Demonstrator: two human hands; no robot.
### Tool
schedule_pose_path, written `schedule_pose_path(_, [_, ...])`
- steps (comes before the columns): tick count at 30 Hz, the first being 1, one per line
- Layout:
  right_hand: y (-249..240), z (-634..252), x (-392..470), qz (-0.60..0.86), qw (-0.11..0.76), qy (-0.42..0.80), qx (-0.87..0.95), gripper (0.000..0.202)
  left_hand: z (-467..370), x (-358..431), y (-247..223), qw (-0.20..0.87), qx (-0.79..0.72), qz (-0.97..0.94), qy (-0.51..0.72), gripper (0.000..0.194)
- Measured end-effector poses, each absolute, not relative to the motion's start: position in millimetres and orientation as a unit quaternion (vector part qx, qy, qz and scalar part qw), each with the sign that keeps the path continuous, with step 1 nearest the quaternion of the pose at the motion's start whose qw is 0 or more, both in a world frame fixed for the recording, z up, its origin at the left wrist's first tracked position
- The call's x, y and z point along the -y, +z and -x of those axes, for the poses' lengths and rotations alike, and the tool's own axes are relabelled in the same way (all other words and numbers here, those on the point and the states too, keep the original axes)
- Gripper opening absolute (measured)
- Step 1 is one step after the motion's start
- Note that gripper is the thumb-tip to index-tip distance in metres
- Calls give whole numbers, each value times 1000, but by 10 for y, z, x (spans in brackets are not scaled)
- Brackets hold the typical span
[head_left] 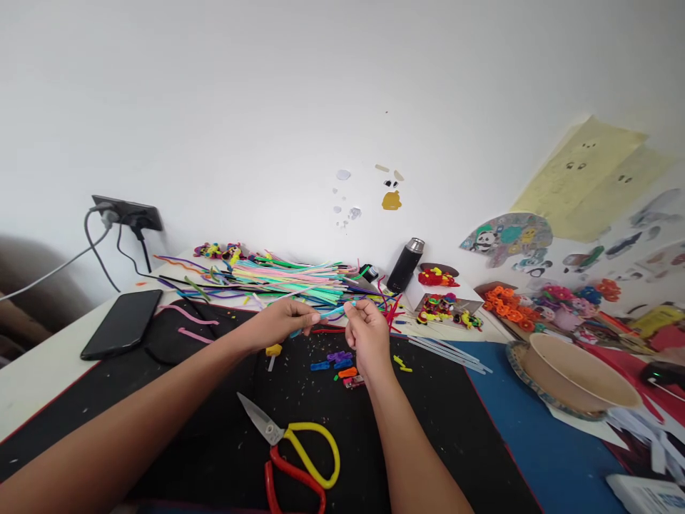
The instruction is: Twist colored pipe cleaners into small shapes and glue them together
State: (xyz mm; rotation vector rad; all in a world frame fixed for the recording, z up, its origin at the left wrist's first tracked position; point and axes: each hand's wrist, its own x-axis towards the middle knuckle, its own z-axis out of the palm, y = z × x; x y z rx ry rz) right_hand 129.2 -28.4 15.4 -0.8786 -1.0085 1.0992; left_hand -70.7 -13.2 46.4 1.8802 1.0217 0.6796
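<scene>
A light blue pipe cleaner (332, 312) stretches between my two hands above the black mat. My left hand (286, 321) pinches one end of it, and my right hand (367, 330) grips the other end with curled fingers. Below them lie several small twisted pipe cleaner pieces in purple (339, 356), blue (320, 366) and orange (347, 373). A small yellow piece with a pale stem (273, 351) rests under my left hand. Nearer to me, scissors (300, 450) with one yellow and one red handle lie on the mat.
Behind my hands is a large pile of coloured pipe cleaners (294, 277). A black phone (123, 323) lies at the left; a black bottle (405, 265) stands at the back. Clear sticks (448, 353) and a beige bowl (583, 371) are to the right.
</scene>
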Motion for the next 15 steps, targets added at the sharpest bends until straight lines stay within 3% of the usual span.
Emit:
schedule_pose_path(3, [171,-1279,296,385,644,492,442,40,705,124,458,469,-413,-733,270,55])
schedule_pose_path(7, [179,-1253,318,382,636,501,446,40,685,132,435,439,-417,-755,250,48])
schedule_pose_path(15, [188,-1259,317,363,650,525,413,41,699,156,410,439,-380,-784,220,53])
